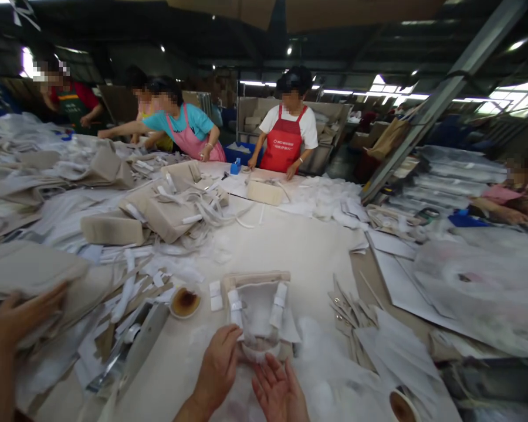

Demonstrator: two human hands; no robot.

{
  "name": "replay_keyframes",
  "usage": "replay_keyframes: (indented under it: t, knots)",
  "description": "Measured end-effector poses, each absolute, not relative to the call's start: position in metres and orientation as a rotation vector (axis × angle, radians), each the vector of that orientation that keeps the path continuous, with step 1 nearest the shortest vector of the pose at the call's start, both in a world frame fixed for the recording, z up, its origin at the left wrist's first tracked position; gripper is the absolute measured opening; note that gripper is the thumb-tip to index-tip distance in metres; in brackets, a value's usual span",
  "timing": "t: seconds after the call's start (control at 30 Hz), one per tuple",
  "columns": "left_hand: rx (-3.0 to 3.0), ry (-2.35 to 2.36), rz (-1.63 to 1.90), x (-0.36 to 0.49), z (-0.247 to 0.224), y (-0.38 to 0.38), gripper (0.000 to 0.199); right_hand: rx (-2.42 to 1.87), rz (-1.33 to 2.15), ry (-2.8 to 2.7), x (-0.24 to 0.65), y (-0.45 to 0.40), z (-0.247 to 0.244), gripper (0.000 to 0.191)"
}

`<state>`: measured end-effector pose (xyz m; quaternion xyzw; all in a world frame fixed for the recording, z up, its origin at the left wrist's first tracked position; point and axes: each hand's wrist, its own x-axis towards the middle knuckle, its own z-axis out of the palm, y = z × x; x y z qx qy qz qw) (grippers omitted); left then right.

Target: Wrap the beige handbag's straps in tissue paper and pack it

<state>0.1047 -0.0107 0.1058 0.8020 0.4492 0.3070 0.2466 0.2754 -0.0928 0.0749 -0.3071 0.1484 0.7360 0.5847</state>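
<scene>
A beige bag-like piece (257, 276) lies in front of me, with white wrapping inside and white-wrapped straps (278, 305) on both sides. My left hand (217, 366) is at its near left corner, fingers together and bent against the edge; the fingertips are partly hidden. Palm up, my right hand (279, 387) touches the white near edge (259, 351) with fingers apart. Beside the piece's left side is a small white block (216, 296).
Left stand a dish of brown liquid (185, 302) and a metal tool (132, 346). Another person's hand (30, 316) touches a beige stack (26, 264). Beige strips (352, 310) and a tape roll (402, 404) lie right. A co-worker in a red apron (284, 143) stands across the table.
</scene>
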Motion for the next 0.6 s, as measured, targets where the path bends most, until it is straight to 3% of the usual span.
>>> replay_keyframes:
  t: [0.1, 0.23, 0.6]
  knots:
    - [2.181, 0.966, 0.483, 0.119, 0.128, -0.009, 0.035, -0.737, 1.713, 0.288, 0.273, -0.092, 0.083, 0.050]
    - [2.055, 1.013, 0.100, 0.136, 0.135, -0.008, 0.041, -0.817, 1.669, 0.210, 0.270, -0.092, 0.089, 0.045]
    - [2.154, 1.086, -0.092, 0.157, 0.145, 0.007, 0.043, -0.884, 1.733, -0.009, 0.274, -0.085, 0.088, 0.052]
